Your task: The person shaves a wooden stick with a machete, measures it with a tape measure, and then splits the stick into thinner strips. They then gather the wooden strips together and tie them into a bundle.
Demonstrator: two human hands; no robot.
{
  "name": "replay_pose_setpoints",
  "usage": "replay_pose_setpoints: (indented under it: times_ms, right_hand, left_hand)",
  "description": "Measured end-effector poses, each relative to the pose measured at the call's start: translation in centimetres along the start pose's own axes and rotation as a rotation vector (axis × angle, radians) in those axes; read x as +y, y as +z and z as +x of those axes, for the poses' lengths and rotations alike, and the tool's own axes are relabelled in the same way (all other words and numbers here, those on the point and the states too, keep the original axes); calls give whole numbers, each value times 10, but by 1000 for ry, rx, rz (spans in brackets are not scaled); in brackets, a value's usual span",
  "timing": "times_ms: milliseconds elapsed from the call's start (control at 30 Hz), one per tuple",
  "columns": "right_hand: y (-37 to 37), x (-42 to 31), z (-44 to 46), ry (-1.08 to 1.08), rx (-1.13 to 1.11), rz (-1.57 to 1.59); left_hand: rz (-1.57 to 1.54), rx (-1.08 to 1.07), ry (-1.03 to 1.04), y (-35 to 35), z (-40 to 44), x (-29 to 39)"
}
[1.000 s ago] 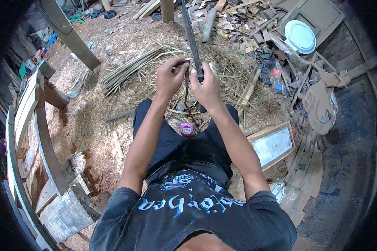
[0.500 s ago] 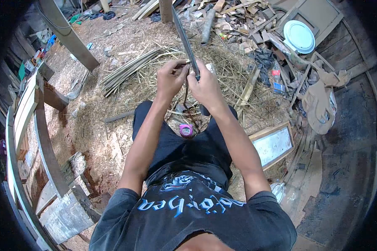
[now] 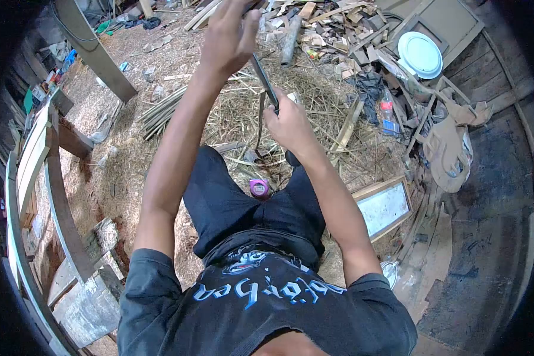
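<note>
My right hand [image 3: 289, 123] is closed around the near part of a long, narrow dark strip [image 3: 262, 78], whose exact kind I cannot make out. The strip slants away from me. At the top of the view my left hand [image 3: 226, 43] lies over its far part, thumb apart from the fingers; its fingertips are partly cut off, so its grip is unclear. A thin brown strip [image 3: 260, 121] hangs down beside my right hand. Below my right wrist shows a small black end [image 3: 291, 158]. A pink tape measure [image 3: 258, 188] lies between my thighs.
Straw-like shavings [image 3: 320, 118] cover the ground ahead. A bundle of thin slats [image 3: 160, 114] lies left, near a leaning post [image 3: 98, 53]. Wood scraps [image 3: 338, 44], a plastic bottle [image 3: 388, 113] and a light-blue lid [image 3: 420, 54] are to the right. A framed panel [image 3: 382, 207] sits by my right leg.
My left hand has moved up and away along the strip, from beside my right hand to the top of the view. My right hand stays nearly in place, still holding the strip.
</note>
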State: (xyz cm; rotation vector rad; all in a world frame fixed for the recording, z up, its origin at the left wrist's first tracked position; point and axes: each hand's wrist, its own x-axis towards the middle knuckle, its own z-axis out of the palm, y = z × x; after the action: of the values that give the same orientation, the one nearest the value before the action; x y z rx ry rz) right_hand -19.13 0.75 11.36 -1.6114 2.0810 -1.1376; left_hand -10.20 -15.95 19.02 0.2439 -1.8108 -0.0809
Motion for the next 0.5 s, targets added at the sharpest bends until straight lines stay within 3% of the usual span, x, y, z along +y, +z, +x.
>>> replay_pose_setpoints:
  times_ms: [33, 100, 167, 233, 333, 500]
  right_hand:
    - [-1, 0, 1, 14, 7, 4]
    - [0, 2, 4, 27, 16, 9]
    - [2, 8, 7, 24, 22, -15]
    - [-3, 2, 10, 5, 5, -40]
    - [-3, 7, 12, -4, -18, -33]
    - [3, 16, 19, 16, 26, 5]
  left_hand:
    - [93, -8, 132, 3, 5, -1]
    - [-13, -120, 132, 22, -19, -24]
    - [381, -551, 175, 41, -58, -40]
    - [267, -457, 175, 35, -47, -37]
    - [-150, -216, -139, 13, -46, -6]
    - [17, -140, -107, 9, -66, 10]
